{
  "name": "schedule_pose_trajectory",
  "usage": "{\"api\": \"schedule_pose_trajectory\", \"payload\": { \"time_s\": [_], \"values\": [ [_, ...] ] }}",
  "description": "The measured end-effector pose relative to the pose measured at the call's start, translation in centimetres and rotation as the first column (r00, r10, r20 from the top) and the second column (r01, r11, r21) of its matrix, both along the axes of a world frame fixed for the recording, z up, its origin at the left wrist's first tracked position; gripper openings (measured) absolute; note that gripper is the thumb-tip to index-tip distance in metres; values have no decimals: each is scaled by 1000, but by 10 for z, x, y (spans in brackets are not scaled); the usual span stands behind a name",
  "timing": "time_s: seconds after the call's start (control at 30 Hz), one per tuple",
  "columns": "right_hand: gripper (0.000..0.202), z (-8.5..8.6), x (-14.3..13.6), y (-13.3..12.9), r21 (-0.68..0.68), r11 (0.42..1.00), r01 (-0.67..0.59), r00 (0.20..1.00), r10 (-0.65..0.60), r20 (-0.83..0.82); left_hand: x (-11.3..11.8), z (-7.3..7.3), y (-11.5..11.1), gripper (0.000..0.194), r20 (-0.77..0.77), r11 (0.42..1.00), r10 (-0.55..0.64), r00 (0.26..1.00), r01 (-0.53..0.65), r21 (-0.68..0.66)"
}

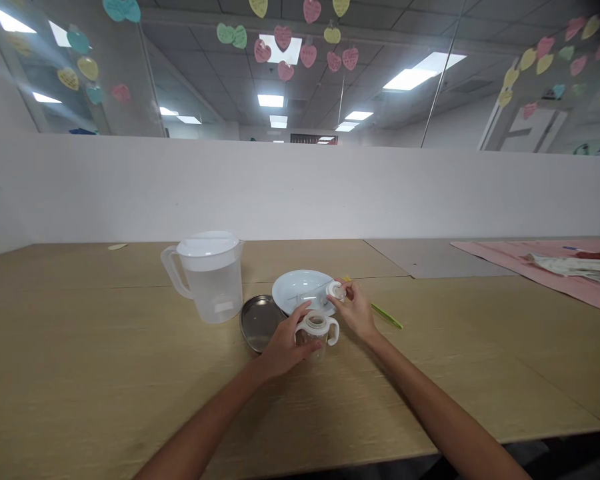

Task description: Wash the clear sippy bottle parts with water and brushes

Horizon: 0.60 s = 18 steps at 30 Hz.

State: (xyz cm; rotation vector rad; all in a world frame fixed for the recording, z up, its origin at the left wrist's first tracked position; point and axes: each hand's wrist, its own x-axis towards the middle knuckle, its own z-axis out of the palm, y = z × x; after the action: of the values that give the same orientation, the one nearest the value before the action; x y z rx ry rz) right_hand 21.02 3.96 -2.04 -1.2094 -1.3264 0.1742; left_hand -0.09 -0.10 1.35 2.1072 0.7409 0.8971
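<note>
My left hand (286,345) is wrapped round a clear bottle (317,350) with a white two-handled collar; its top is open. Just above and to the right, my right hand (357,310) pinches a white ring-shaped cap with a clear part (335,291), over the right edge of a white bowl (291,283). Something clear and long lies in or over that bowl, partly hidden by my fingers. To the left of the bowl sits a round metal dish (259,323), close to my left hand.
A lidded translucent pitcher (213,283) stands left of the metal dish. Right of my right hand lies a green stick-like object (387,316). A pink cloth (520,257) with fabric on it covers the far right. A white wall (300,193) rises behind the table (105,347).
</note>
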Motion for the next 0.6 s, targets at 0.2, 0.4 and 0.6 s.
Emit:
{"api": "schedule_pose_trajectory", "payload": {
  "time_s": [0.2, 0.4, 0.6],
  "values": [
    [36, 0, 1, -2, 20, 1000, -4, 999, 4, 38, -1, 1, -1, 72, 9, 999, -19, 1000, 19, -28],
    [40, 12, -3, -9, 68, 995, -77, 981, 64, 181, -1, 4, -3, 74, -11, 997, -19, 1000, 18, -69],
    [46, 13, -5, -12, -8, 989, -150, 930, 144, 337, 0, 0, 0, 74, 21, 1000, -24, 1000, 24, -19]
  ]
}}
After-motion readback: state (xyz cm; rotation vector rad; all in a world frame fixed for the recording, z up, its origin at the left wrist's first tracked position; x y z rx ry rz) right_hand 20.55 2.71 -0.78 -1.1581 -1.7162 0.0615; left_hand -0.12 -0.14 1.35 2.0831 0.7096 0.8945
